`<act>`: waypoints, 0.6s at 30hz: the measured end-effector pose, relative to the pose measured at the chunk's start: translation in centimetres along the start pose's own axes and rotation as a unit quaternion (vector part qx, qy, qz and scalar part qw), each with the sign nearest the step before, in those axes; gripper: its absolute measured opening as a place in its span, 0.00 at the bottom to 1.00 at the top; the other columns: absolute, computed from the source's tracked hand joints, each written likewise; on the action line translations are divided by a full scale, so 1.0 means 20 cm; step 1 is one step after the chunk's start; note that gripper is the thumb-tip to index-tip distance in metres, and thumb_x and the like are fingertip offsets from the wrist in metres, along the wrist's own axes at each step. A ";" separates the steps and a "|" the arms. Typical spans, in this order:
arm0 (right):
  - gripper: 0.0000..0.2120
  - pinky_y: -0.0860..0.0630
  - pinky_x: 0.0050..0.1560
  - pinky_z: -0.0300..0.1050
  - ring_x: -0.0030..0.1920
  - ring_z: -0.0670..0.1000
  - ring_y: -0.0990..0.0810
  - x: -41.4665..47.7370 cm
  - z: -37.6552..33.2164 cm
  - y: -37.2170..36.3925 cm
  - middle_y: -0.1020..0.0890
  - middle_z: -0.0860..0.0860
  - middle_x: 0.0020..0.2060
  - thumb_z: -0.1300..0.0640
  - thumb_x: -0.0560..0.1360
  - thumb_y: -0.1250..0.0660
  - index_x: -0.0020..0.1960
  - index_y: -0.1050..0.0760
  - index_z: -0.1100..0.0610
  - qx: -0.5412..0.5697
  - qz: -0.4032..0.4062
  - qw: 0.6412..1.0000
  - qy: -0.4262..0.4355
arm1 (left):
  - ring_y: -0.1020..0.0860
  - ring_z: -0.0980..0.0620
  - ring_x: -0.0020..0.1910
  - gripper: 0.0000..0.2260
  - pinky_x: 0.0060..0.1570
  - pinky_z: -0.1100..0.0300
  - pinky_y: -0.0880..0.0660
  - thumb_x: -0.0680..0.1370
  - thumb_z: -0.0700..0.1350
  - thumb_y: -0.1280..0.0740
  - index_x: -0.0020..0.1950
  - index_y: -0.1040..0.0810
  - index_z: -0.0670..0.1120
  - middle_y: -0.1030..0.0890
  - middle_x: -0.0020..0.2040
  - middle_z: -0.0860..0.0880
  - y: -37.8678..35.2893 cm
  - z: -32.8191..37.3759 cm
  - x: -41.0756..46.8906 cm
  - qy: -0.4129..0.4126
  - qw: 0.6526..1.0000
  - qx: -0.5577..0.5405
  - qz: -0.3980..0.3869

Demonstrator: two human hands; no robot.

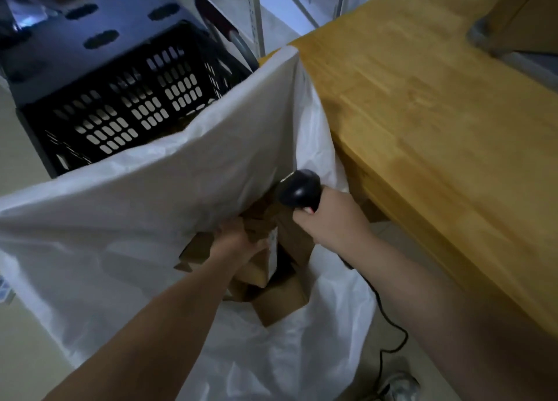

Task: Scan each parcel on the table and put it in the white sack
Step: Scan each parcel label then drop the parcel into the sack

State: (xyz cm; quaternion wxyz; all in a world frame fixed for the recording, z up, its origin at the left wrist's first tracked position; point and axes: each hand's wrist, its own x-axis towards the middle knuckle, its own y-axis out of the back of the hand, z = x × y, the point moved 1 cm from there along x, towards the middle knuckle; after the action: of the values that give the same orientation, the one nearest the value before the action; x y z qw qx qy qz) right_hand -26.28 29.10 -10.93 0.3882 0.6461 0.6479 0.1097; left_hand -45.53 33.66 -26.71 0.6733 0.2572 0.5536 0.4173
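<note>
The white sack (151,204) filled most of the view. Its mouth stood wide open on the floor, with its far rim held up against the corner of the table (437,129). The table, of pale jointed wood, ran along the sack's right side. A brown cardboard box (528,8) lay blurred at its far end.

Behind the sack stood a black plastic crate (120,108) with perforated walls, just beside the sack's rim.

Deep inside the sack lay a heap of brown parcels (283,301), boxes and paper-wrapped packs tumbled against one another. Uppermost among them was a brown parcel with a white label (265,262), tilted on its edge.

The left hand (238,240) reached down into the sack and lay on that labelled parcel. Its fingers were bent over the top, but the blur hid whether they actually gripped it.

The right hand (332,219) hung over the sack's right edge, near the table's side. Its fingers were wrapped tightly round the handle of a black barcode scanner (299,189), whose head pointed down toward the parcels.

The scanner's thin black cable (389,337) trailed from under the wrist and curled down across the sack's skirt to the floor.
</note>
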 end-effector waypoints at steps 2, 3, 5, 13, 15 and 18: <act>0.11 0.27 0.35 0.42 0.37 0.52 0.20 0.01 0.04 0.00 0.22 0.51 0.33 0.51 0.74 0.33 0.37 0.31 0.51 -0.002 0.009 1.000 -0.003 | 0.34 0.40 0.67 0.37 0.63 0.47 0.30 0.73 0.66 0.36 0.73 0.39 0.46 0.35 0.70 0.41 -0.02 0.03 0.02 -0.005 1.000 0.004 0.000; 0.10 0.25 0.37 0.43 0.37 0.52 0.19 0.01 0.05 0.01 0.21 0.52 0.33 0.51 0.74 0.33 0.38 0.31 0.52 0.000 0.012 1.000 -0.004 | 0.32 0.40 0.65 0.33 0.61 0.47 0.28 0.73 0.65 0.36 0.71 0.37 0.46 0.33 0.68 0.41 -0.01 0.04 0.02 -0.014 1.000 -0.004 0.014; 0.09 0.23 0.39 0.44 0.37 0.52 0.19 0.00 0.06 0.02 0.20 0.52 0.34 0.52 0.74 0.32 0.39 0.31 0.52 0.006 0.015 1.000 -0.006 | 0.28 0.41 0.61 0.27 0.57 0.49 0.26 0.75 0.60 0.35 0.68 0.32 0.45 0.30 0.64 0.41 0.04 0.09 -0.01 -0.052 0.997 -0.014 0.047; 0.12 0.33 0.31 0.40 0.34 0.55 0.19 -0.15 0.07 0.21 0.24 0.51 0.27 0.55 0.73 0.33 0.33 0.33 0.53 0.044 0.111 0.991 -0.068 | 0.26 0.48 0.55 0.16 0.49 0.57 0.30 0.79 0.51 0.36 0.63 0.27 0.44 0.27 0.55 0.47 0.47 0.42 -0.30 -0.191 0.960 -0.144 0.145; 0.12 0.34 0.30 0.40 0.34 0.56 0.19 -0.21 0.08 0.33 0.24 0.51 0.27 0.55 0.72 0.33 0.33 0.33 0.55 0.047 0.154 0.983 -0.088 | 0.27 0.50 0.53 0.15 0.48 0.59 0.31 0.79 0.51 0.36 0.61 0.26 0.45 0.28 0.51 0.51 0.59 0.56 -0.40 -0.236 0.946 -0.158 0.156; 0.11 0.36 0.29 0.42 0.31 0.54 0.24 -0.31 0.10 0.54 0.26 0.51 0.28 0.56 0.72 0.33 0.34 0.33 0.54 0.047 0.208 0.971 -0.104 | 0.26 0.52 0.52 0.16 0.49 0.57 0.28 0.78 0.53 0.35 0.63 0.27 0.48 0.28 0.52 0.52 0.70 0.79 -0.53 -0.293 0.931 -0.164 0.142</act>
State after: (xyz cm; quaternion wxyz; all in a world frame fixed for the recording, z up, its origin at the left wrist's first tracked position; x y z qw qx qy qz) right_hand -17.68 24.23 -3.14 0.3915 0.7920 0.4598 0.0900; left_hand -34.59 33.84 -5.69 0.7721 0.3297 0.2133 0.4996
